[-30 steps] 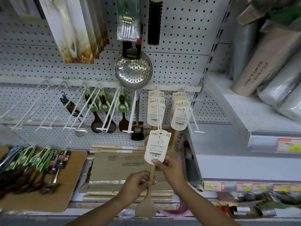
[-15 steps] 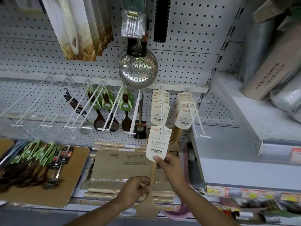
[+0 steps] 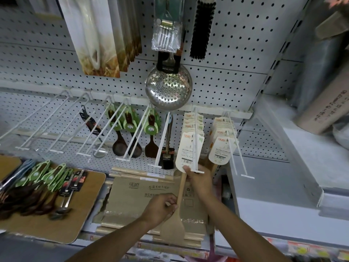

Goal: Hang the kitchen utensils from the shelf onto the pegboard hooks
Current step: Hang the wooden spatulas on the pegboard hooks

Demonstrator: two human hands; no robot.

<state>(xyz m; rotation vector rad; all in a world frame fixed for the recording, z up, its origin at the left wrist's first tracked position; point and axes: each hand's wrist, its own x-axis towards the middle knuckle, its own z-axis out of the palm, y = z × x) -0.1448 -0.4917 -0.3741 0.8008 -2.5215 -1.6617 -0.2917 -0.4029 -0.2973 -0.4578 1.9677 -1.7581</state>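
Threading of a carded wooden spatula (image 3: 180,191) onto a white hook (image 3: 196,142) is judged the step in hand. The left hand (image 3: 160,208) is closed on the lower handle, just above the blade; the right hand (image 3: 198,181) pinches the bottom of the card (image 3: 188,148) where it meets the handle top. The card lies against the hook's rods, near the crossbar tip; whether its hole has caught cannot be told. The hole is best lined up by the right hand while the blade is only steadied from below, so the card is not bent. Once on, the card should be slid back against the matching cards (image 3: 192,121) already hung there. A snag at the crossbar is the likely fault.

Left to right, on the shelf: a brown board (image 3: 66,220) carries green-carded dark spoons (image 3: 43,176) and steel ones not yet hung. Above it, several hooks (image 3: 47,129) stand bare; next, a few green-carded spoons (image 3: 130,125) hang. A flattened carton (image 3: 143,201) lies under the hands. A steel skimmer (image 3: 168,87) hangs above centre on the pegboard (image 3: 236,72), with a black brush (image 3: 203,27) higher up. A second hook to the right holds more cards (image 3: 222,140). Far right, a grey shelf (image 3: 306,157) bears wrapped rolls (image 3: 324,108), blurred.
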